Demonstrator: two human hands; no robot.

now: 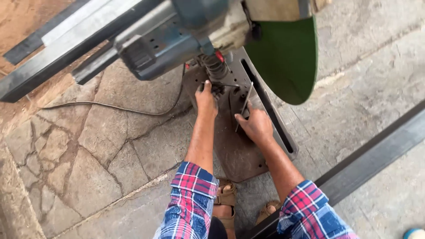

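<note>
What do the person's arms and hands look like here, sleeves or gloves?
Both hands are bare: no gloves, watch or rings visible on the left hand or right hand. The forearms are bare too. Plaid sleeves in red, blue and white are rolled to the elbows.

Rolled plaid sleeves (191, 194) (red-blue check), brown sandals (226, 194).

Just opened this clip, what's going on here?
A person in a plaid shirt crouches over a chop saw set on cracked stone paving. The left hand reaches into the clamp area at the back of the saw's rusty base plate. The right hand pinches a thin metal rod lying on that plate. The green cutting disc is raised above the plate. Long steel bars lie nearby.
</note>
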